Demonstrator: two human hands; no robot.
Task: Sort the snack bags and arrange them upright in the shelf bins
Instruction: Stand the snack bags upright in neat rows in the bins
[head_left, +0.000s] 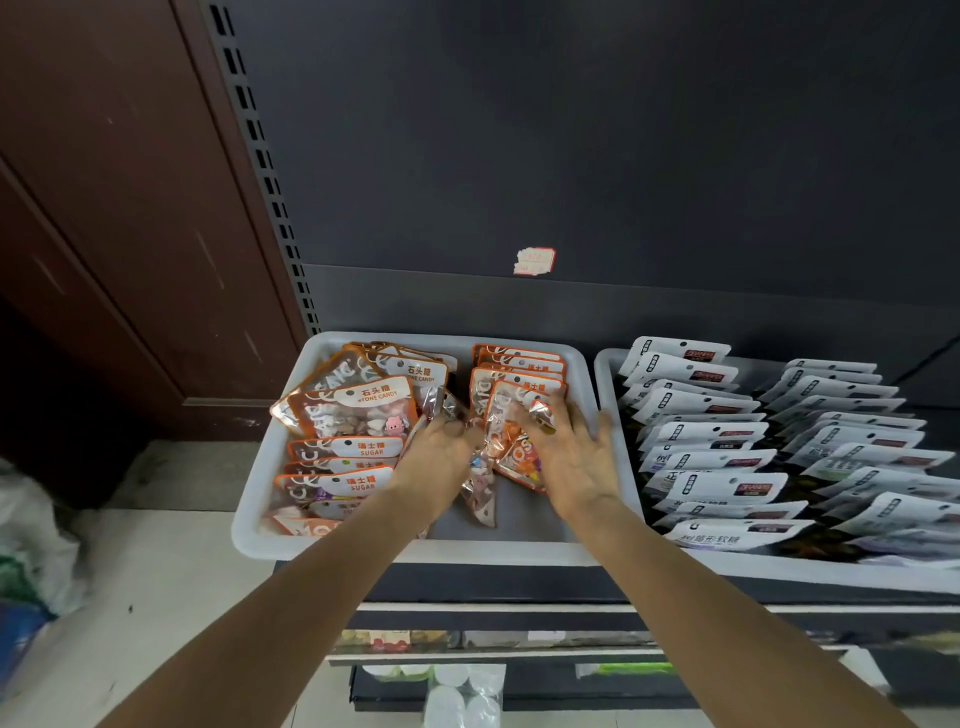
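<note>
- The fingers of the right hand lie spread and fairly straight over the front bags of the right-hand orange stack, pressing on them; one fingertip is lost behind a foil corner.
- The fingers of the left hand curl down out of sight among the bags in the middle of the left bin, so I cannot tell for certain what they grasp; they seem to close on the top of a loose clear bag that tilts between the two hands.
- The left bin, white plastic, sits on the shelf and holds orange-edged snack bags: "Stone Candy" bags leaning at the back left, "Sugar" bags in a row in front of them, partly covered by the left forearm.
- The nearest bag at the front left corner is cut off by the bin's rim and its print is unreadable.
- The right bin, just beside the first, holds two rows of white-topped bags leaning back in overlapping order; their small labels are too blurred to read, and the far right row runs off the frame.
- A torn price sticker clings to the dark back panel above the bins.
- Lower shelves show only blurred packets.
</note>
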